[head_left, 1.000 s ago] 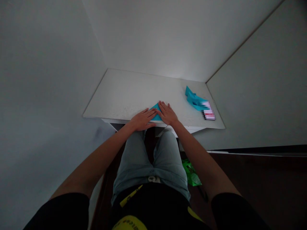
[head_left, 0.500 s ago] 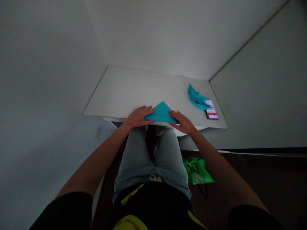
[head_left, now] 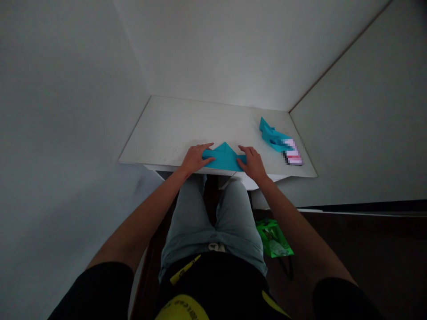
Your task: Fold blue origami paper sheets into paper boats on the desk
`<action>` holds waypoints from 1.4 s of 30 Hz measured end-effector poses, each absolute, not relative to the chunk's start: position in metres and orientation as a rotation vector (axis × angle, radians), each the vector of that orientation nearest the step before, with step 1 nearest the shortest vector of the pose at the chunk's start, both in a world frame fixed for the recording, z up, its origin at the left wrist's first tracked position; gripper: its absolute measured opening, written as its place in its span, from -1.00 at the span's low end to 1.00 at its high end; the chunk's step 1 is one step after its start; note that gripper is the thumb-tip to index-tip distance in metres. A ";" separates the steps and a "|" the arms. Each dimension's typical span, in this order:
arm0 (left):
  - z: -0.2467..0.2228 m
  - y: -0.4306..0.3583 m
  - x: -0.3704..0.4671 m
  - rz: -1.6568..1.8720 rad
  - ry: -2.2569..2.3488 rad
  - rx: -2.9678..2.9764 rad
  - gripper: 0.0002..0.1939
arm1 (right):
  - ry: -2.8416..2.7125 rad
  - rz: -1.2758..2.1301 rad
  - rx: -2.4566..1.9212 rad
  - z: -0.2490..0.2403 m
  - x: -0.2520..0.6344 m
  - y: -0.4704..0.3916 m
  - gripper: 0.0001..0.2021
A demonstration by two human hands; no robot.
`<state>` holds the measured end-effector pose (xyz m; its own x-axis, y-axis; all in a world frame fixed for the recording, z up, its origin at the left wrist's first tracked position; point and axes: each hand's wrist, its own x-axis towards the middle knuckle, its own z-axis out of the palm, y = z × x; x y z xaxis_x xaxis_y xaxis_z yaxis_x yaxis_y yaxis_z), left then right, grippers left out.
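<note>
A folded sheet of blue paper (head_left: 223,159) lies at the front edge of the white table, with a peak pointing away from me and a straight band across its lower part. At its left end, my left hand (head_left: 196,158) has its thumb on the band and its fingers curved beyond the far edge. My right hand (head_left: 253,163) holds the right end in a similar way, thumb on the band and index finger raised. What lies under the fingers is partly hidden.
Toward the right on the white table (head_left: 180,124) sits a folded blue paper piece (head_left: 273,137), touching a blurred pinkish flat object (head_left: 294,156). A wall stands at the left and a panel at the right. Below the table, a green bag (head_left: 274,240) is on the dark floor.
My hands were lying flatter on the two ends of the paper; now their thumbs and fingers are curled around them. The paper's lower part has turned upward into a band over the triangle.
</note>
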<state>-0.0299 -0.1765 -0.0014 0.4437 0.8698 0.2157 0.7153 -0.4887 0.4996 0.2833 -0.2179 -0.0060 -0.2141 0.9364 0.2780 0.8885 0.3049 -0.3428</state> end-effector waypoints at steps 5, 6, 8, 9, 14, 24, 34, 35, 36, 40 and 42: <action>-0.001 -0.194 -0.004 0.478 1.147 2.669 -0.44 | -2.360 0.091 -1.514 -0.011 0.252 -0.231 -0.48; -0.004 -0.198 0.000 0.417 1.077 2.694 -0.44 | -2.406 0.134 -1.470 -0.016 0.248 -0.234 -0.48; -0.011 -0.205 0.003 0.347 1.017 2.713 -0.39 | -2.448 0.216 -1.397 -0.025 0.246 -0.241 -0.46; -0.014 -0.208 0.002 0.338 1.017 2.721 -0.32 | -2.450 0.239 -1.371 -0.029 0.249 -0.245 -0.42; -0.020 -0.213 -0.019 0.338 1.128 2.755 -0.10 | -2.422 0.232 -1.361 -0.038 0.280 -0.259 -0.19; -0.025 -0.234 -0.051 0.542 1.205 2.576 -0.49 | -2.255 0.167 -1.453 -0.038 0.296 -0.276 -0.60; 0.030 -0.174 -0.053 0.980 1.280 1.969 -0.59 | -1.749 0.524 -1.424 0.005 0.297 -0.225 -0.57; 0.028 -0.166 -0.051 0.955 1.300 1.994 -0.63 | -1.767 0.528 -1.437 0.003 0.298 -0.217 -0.59; 0.024 -0.161 -0.050 0.913 1.329 2.026 -0.67 | -1.788 0.529 -1.455 -0.001 0.299 -0.211 -0.63; -0.002 -0.155 -0.047 0.755 1.393 2.174 -0.84 | -1.883 0.422 -1.483 -0.021 0.304 -0.198 -0.81; -0.013 -0.159 -0.047 0.762 1.368 2.240 -0.85 | -1.917 0.348 -1.460 -0.029 0.305 -0.198 -0.82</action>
<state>-0.0469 -0.1587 -0.0129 0.3703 0.8976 0.2393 0.6760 -0.4371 0.5932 0.3052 -0.1976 -0.0287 -0.1275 0.9239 0.3607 0.7382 0.3313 -0.5877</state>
